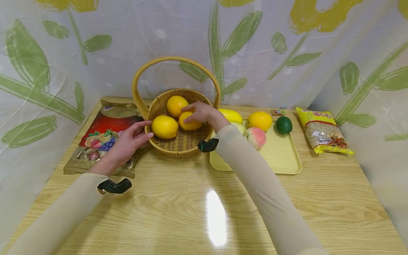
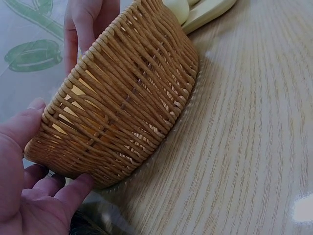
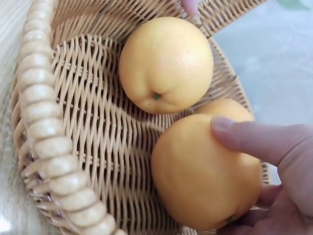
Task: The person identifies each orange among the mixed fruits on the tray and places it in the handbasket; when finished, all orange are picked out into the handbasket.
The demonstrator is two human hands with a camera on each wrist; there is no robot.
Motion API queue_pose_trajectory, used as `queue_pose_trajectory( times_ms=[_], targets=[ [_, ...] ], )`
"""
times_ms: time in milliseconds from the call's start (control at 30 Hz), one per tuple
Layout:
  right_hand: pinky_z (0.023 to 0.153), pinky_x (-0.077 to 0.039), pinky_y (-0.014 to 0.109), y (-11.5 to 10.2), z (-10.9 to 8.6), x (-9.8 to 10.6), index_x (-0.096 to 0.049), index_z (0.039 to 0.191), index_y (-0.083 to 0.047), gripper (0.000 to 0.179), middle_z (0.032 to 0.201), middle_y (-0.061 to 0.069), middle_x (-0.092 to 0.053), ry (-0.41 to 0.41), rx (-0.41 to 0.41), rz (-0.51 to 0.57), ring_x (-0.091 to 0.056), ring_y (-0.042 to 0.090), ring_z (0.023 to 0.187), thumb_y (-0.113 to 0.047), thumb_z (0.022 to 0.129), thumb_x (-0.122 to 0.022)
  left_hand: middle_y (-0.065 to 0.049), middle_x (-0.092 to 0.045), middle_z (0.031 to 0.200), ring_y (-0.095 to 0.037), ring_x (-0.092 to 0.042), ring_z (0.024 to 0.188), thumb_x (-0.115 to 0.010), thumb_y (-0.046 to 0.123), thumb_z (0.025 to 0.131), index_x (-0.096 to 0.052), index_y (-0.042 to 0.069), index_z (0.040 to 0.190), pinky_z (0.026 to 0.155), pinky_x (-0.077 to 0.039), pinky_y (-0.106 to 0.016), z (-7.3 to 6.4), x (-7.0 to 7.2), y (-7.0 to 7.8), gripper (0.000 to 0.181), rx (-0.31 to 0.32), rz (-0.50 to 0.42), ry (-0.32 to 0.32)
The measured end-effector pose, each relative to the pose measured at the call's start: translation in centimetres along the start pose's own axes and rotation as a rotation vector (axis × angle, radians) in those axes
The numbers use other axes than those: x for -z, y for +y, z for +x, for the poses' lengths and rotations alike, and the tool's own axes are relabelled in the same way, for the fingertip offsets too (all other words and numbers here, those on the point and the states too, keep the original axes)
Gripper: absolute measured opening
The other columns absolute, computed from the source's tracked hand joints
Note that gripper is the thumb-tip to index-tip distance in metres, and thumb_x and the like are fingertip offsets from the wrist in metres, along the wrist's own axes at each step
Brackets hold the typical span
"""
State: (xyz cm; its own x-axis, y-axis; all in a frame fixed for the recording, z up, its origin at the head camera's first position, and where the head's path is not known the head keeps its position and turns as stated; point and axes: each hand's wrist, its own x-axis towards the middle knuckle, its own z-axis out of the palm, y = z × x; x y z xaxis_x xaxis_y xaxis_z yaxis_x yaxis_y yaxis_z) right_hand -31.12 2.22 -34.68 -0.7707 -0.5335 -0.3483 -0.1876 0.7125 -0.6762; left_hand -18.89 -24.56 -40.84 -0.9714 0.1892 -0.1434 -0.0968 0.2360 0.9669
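Note:
A round wicker basket (image 1: pixel 178 153) with a tall arched handle stands at the back of the table, with three oranges inside. My left hand (image 1: pixel 129 141) holds its left rim, thumb at the top edge and fingers against the outer wall (image 2: pixel 117 93) in the left wrist view. Over the basket's right side, my right hand (image 1: pixel 204 112) grips one orange (image 3: pixel 203 171) between thumb and fingers, low inside the basket. Another orange (image 1: pixel 164 127) lies by the left rim, near my left thumb. The third orange (image 1: pixel 176 105) sits at the back, partly covered in the right wrist view.
Right of the basket, a pale yellow tray (image 1: pixel 282 159) bears an orange (image 1: pixel 260 121), a peach (image 1: pixel 256 137), a dark green fruit (image 1: pixel 284 125) and other yellow fruit. A yellow food bag (image 1: pixel 323 131) lies farther right; a red-brown bag (image 1: pixel 108 131) lies left. A curtain hangs behind.

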Motion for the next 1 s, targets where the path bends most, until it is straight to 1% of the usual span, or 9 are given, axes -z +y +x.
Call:
queue_pose_trajectory(
  times_ms=[200,400,533,600,667,800,933,1000],
  targets=[
    [0.113,-0.03,0.033,-0.6,-0.4,0.2,-0.055,0.141,-0.018,0.051,0.15,0.007,-0.042,0.009,0.0,-0.102,-0.031,0.023,0.142,-0.017,0.093,-0.069,-0.013,-0.026,0.157,-0.028,-0.035,0.14,-0.06,0.036,0.098,-0.029,0.013,0.154,0.097,-0.047,-0.024,-0.1,0.1,0.1,0.068,0.007,0.01,-0.001],
    [0.113,-0.03,0.031,-1.0,-0.9,0.4,-0.052,0.143,-0.014,0.05,0.148,0.007,-0.046,0.002,0.02,-0.234,-0.033,0.022,0.141,-0.012,0.095,-0.063,-0.013,-0.028,0.156,-0.027,-0.037,0.139,-0.059,0.036,0.098,-0.029,0.012,0.154,0.099,-0.046,-0.026,0.0,0.2,0.0,0.068,0.003,0.016,-0.003],
    [0.111,-0.032,0.031,-1.2,-1.2,0.5,-0.051,0.144,-0.013,0.049,0.148,0.007,-0.046,-0.009,0.035,-0.288,-0.035,0.022,0.14,-0.012,0.096,-0.061,-0.012,-0.03,0.156,-0.025,-0.039,0.137,-0.059,0.038,0.098,-0.029,0.013,0.154,0.099,-0.046,-0.026,0.0,0.2,0.0,0.068,0.002,0.03,0.0],
    [0.111,-0.032,0.032,-1.3,-1.6,0.6,-0.05,0.145,-0.013,0.049,0.148,0.006,-0.046,-0.012,0.05,-0.305,-0.035,0.023,0.14,-0.013,0.097,-0.06,-0.013,-0.029,0.156,-0.024,-0.038,0.137,-0.059,0.038,0.098,-0.029,0.013,0.154,0.099,-0.046,-0.026,0.0,0.1,0.0,0.068,0.0,0.029,-0.002],
    [0.112,-0.031,0.033,-1.2,-2.1,0.7,-0.049,0.145,-0.013,0.048,0.148,0.005,-0.046,-0.008,0.087,-0.32,-0.035,0.022,0.14,-0.014,0.098,-0.059,-0.013,-0.029,0.156,-0.025,-0.038,0.138,-0.058,0.037,0.098,-0.029,0.012,0.154,0.1,-0.046,-0.026,0.0,0.1,0.0,0.068,-0.002,0.025,-0.004],
    [0.114,-0.029,0.034,-0.9,-4.1,1.0,-0.05,0.144,-0.012,0.047,0.148,0.006,-0.046,0.02,0.203,-0.334,-0.036,0.022,0.14,-0.017,0.099,-0.059,-0.013,-0.028,0.157,-0.026,-0.037,0.139,-0.058,0.037,0.098,-0.028,0.012,0.154,0.1,-0.046,-0.027,0.0,0.0,0.0,0.068,-0.003,0.024,-0.008],
    [0.113,-0.03,0.037,0.0,-7.6,1.2,-0.05,0.144,-0.012,0.047,0.15,0.008,-0.043,0.048,0.307,-0.274,-0.036,0.024,0.139,-0.022,0.099,-0.06,-0.011,-0.026,0.158,-0.026,-0.035,0.14,-0.059,0.038,0.098,-0.028,0.014,0.154,0.102,-0.045,-0.029,-0.1,0.0,0.0,0.068,0.003,0.027,-0.004],
    [0.113,-0.031,0.039,0.8,-9.6,1.3,-0.05,0.144,-0.014,0.048,0.151,0.007,-0.041,0.07,0.334,-0.221,-0.036,0.024,0.139,-0.026,0.099,-0.06,-0.01,-0.026,0.158,-0.027,-0.035,0.14,-0.059,0.038,0.098,-0.028,0.014,0.154,0.102,-0.044,-0.03,-0.1,0.0,0.0,0.068,0.008,0.026,-0.004]
  ],
)
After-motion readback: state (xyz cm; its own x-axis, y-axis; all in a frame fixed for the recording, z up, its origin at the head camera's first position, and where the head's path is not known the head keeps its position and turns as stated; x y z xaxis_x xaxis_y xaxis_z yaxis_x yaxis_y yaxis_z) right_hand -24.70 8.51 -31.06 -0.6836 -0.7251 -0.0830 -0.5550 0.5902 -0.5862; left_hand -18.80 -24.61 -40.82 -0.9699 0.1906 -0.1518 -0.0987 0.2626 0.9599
